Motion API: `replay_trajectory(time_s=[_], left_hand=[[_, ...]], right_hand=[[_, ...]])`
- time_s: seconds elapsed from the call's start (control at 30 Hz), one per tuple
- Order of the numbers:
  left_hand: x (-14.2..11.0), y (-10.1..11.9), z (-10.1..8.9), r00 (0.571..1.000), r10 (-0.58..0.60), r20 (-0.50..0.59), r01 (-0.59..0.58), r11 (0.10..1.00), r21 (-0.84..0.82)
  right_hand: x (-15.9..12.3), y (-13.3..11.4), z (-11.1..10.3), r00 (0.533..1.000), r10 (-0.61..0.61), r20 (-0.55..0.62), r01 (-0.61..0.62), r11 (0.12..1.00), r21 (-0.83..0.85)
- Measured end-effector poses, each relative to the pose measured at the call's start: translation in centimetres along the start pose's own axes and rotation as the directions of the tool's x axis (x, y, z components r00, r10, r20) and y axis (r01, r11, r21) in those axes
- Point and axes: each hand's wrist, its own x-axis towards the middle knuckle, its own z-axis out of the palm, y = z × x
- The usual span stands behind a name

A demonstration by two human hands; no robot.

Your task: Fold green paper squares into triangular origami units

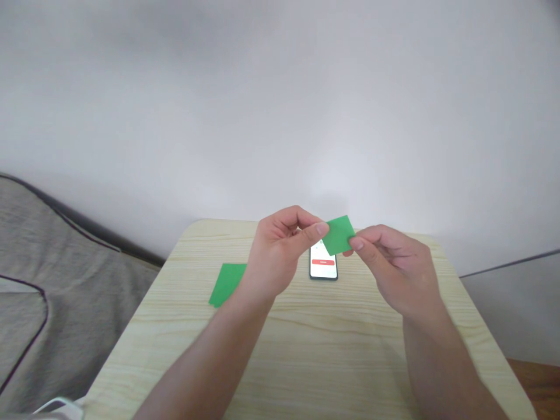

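Pale wood-grain tabletop (332, 356) with rounded corners stands against a plain white wall (280, 105), a grey fabric-covered piece of furniture (83, 303) with dark piping beside it at the left of the view. Above the far part of the tabletop, two bare hands hold a small, flat, four-sided piece of bright green paper (338, 235) between them. The left hand (280, 248) pinches its left edge, the thumb lying on the near face and the index finger bent behind it. The right hand (398, 262) grips the lower right corner between thumb and index finger, its other fingers curled loosely toward the palm. A smartphone (324, 269) with a dark edge and a lit white screen lies on the wood below and partly behind the paper; its screen shows a red bar with white lettering too small to read, and dark characters above are mostly covered. The held paper is tilted, smooth and evenly coloured, with straight edges and no visible writing; whether it is folded cannot be told. More green paper (227, 283) lies on the tabletop beside the left forearm, partly hidden by it, its lower edges slightly offset.
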Motion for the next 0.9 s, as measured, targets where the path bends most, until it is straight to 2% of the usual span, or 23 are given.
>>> replay_trajectory(time_s=[0.13,0.37,0.47,0.7,0.83,0.9], left_hand=[[0.0,0.0,0.0,1.0,-0.014,-0.01,0.015,1.0,0.02],[0.1,-0.1,-0.1,1.0,0.007,-0.03,-0.007,1.0,-0.012],[0.1,0.0,0.0,1.0,-0.012,-0.019,0.012,1.0,-0.012],[-0.3,0.1,0.2,0.983,-0.133,0.122,0.121,0.987,0.103],[-0.5,0.2,0.3,0.966,-0.109,0.235,0.034,0.953,0.301],[-0.5,0.3,0.3,0.969,-0.065,0.237,-0.019,0.941,0.338]], right_hand=[[0.1,-0.2,-0.1,1.0,0.02,0.022,-0.02,1.0,-0.007],[0.1,0.5,0.3,0.997,0.046,0.058,-0.05,0.996,0.077],[0.1,0.0,0.2,0.998,0.059,0.026,-0.062,0.988,0.142],[0.1,0.1,1.0,0.979,0.142,-0.149,-0.098,0.958,0.269],[0.2,0.9,1.5,0.974,0.114,-0.194,-0.047,0.946,0.32],[0.3,1.1,1.4,0.979,0.111,-0.173,-0.05,0.945,0.324]])
